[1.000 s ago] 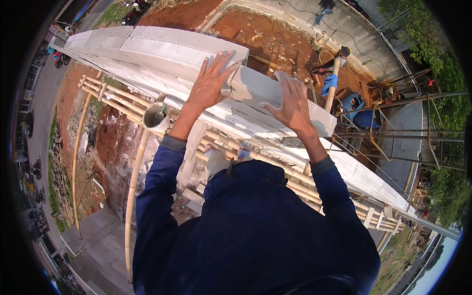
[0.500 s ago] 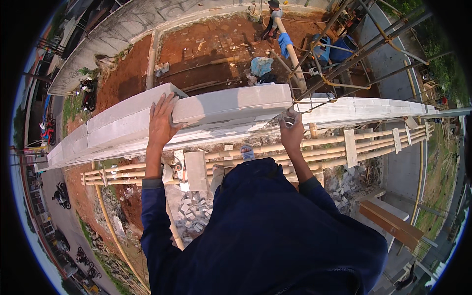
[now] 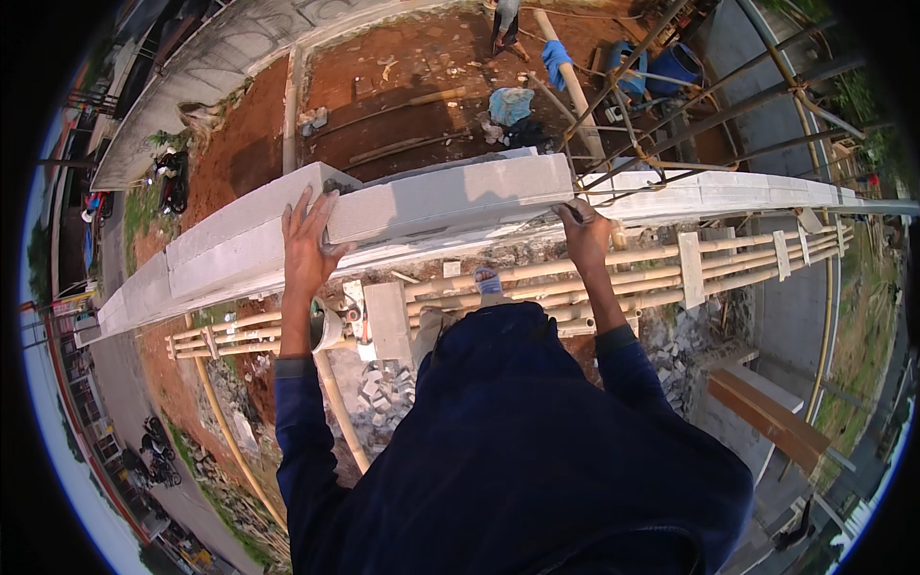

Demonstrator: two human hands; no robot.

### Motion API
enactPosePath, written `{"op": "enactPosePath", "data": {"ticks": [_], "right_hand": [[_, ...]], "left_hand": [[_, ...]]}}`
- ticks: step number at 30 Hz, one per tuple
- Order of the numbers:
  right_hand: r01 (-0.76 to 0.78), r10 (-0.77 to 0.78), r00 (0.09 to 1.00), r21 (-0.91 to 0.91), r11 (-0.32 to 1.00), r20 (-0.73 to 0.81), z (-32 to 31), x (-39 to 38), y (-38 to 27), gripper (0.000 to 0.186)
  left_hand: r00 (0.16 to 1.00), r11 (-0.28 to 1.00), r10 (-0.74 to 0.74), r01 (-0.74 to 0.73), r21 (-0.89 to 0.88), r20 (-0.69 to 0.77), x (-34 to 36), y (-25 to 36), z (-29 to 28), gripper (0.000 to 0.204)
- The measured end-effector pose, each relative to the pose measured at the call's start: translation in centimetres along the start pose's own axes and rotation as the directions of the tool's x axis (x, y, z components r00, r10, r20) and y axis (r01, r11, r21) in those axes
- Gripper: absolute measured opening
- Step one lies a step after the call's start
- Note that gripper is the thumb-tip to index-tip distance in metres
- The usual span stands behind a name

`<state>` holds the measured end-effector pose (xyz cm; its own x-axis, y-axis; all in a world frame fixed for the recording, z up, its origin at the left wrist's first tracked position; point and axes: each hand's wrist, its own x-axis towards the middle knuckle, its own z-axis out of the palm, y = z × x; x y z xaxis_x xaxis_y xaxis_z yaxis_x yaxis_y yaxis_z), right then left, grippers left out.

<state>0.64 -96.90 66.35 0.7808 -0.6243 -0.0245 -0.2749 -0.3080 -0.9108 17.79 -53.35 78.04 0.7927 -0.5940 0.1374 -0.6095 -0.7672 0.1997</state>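
A long pale lightweight concrete block (image 3: 450,196) lies on top of the wall, its left end meeting a neighbouring block (image 3: 235,216) at a dark joint. Over that joint my left hand (image 3: 309,230) rests with fingers spread, its fingertips on the blocks and its thumb low by the front face. My right hand (image 3: 585,235) is at the block's right end, fingers curled and pinching at its lower corner. The undersides of those fingers are hidden. Beyond the right end, the lower course of the wall (image 3: 709,195) continues.
Bamboo scaffold poles (image 3: 537,283) run below the wall, with a flat board (image 3: 388,321) and a white bucket (image 3: 328,328) by my feet. Tied poles (image 3: 661,163) cross behind the right end. Far down on the red soil stands a person (image 3: 504,24) near blue drums (image 3: 674,69).
My right hand has come in against the block's lower right corner. My left hand has slid slightly down, still at the joint. The person below has shifted left, and the view has tilted slightly.
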Motion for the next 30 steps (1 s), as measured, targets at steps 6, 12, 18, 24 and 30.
{"op": "enactPosePath", "data": {"ticks": [6,12,18,24,30], "right_hand": [[-0.078,0.079,0.997,-0.036,0.996,0.013,-0.3,0.2,-0.5,0.019],[-0.103,0.102,0.995,0.024,0.994,0.016,-0.2,0.1,-0.3,0.017],[-0.025,0.025,1.0,0.035,0.999,0.007,-0.3,-0.1,-1.3,0.016],[-0.006,0.007,1.0,-0.076,0.997,0.02,-0.7,0.1,-1.9,0.016],[0.071,-0.072,0.997,-0.051,0.996,-0.011,-0.6,-0.1,-1.6,0.017]], "left_hand": [[1.0,1.0,0.017,-0.017,0.016,0.015,-0.1,-0.3,-0.1,0.097],[0.999,1.0,-0.012,0.012,0.006,0.05,0.0,0.1,-0.5,0.096],[1.0,1.0,0.005,-0.005,0.021,0.026,-0.2,-0.7,0.4,0.096],[0.999,0.999,0.034,-0.034,-0.006,-0.02,0.0,-0.6,0.4,0.099],[0.999,0.999,0.042,-0.042,-0.008,0.0,0.1,-0.9,0.6,0.1]]}}
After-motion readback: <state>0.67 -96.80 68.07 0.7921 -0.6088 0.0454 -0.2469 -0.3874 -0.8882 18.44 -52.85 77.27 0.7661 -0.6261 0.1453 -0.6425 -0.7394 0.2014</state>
